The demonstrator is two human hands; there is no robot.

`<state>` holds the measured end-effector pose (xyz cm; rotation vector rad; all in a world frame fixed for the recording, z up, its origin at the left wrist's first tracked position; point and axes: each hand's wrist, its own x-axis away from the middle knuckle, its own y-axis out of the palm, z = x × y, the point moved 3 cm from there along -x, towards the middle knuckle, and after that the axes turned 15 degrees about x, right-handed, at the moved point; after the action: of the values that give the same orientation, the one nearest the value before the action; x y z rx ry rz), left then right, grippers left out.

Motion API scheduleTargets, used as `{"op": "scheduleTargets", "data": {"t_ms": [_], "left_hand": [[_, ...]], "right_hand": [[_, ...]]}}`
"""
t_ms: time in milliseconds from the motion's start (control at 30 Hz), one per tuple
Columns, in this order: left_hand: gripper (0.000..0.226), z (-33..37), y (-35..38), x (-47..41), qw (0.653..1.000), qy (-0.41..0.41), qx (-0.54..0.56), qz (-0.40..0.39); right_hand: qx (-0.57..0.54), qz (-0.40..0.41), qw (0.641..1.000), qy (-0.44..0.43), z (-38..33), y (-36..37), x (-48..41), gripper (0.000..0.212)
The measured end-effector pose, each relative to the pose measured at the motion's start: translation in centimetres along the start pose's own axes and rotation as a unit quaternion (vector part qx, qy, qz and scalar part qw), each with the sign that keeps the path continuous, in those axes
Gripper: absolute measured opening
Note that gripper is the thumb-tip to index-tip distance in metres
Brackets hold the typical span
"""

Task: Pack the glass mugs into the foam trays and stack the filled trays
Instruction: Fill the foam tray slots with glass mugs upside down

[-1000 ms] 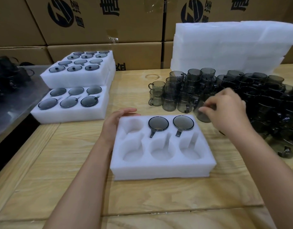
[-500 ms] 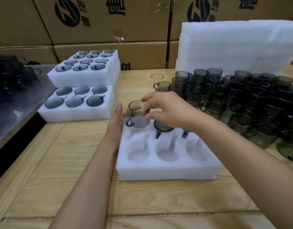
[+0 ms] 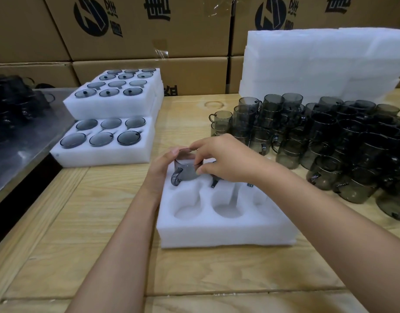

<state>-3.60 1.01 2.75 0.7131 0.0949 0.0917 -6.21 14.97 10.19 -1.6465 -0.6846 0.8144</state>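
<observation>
Since half a second ago the smoked-glass mug (image 3: 187, 171) has come down from above the foam tray (image 3: 217, 233) and now sits partly inside the tray's far left cavity, its handle pointing toward the near left. The right hand (image 3: 226, 159) grips the mug from above, with the fingers curled over its top edge and the thumb pressed on its right side. The left hand (image 3: 161, 170) rests against the tray's far left corner. Its fingers are loosely extended and their tips touch the mug's top edge, not wrapped round it.

Two dark mug handles (image 3: 213, 184) show from under the right hand in the far row. The near row shows bare foam cavities, and the right forearm partly hides the one on the right.

The tray lies on a pale wooden surface (image 3: 81, 245). To the left is a filled tray (image 3: 104, 154) holding six mugs, and behind it is a taller stack of filled trays (image 3: 113, 107). To the right stands a dense cluster of loose mugs (image 3: 307, 136), many stacked two high. Behind them is a pile of empty foam trays (image 3: 318, 62). Printed cardboard boxes (image 3: 149, 30) line the back.
</observation>
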Motion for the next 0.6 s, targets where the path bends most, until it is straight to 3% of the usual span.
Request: {"op": "scheduleTargets", "data": {"t_ms": [133,200,333,467,600], "left_hand": [[0.035,0.3,-0.7,-0.2,0.998,0.013,-0.064,0.012],[0.037,0.3,-0.8,-0.3,0.995,0.018,-0.098,0.011],[0.037,0.1,-1.2,-0.3,0.995,0.001,-0.095,-0.001],[0.054,0.1,-1.6,-0.2,0.995,-0.027,-0.092,-0.030],[0.056,0.3,-1.8,-0.1,0.992,-0.035,-0.116,-0.034]], "right_hand": [[0.076,-0.031,0.996,-0.015,-0.6,1.0,-0.4,0.010],[0.079,-0.061,0.995,0.001,-0.6,1.4,-0.4,0.022],[-0.073,-0.096,0.992,0.038,-0.6,2.7,0.9,0.057],[0.093,-0.100,0.990,0.021,-1.5,5.2,3.1,0.082],[0.102,-0.087,0.990,0.040,-1.6,5.5,3.1,0.083]]}}
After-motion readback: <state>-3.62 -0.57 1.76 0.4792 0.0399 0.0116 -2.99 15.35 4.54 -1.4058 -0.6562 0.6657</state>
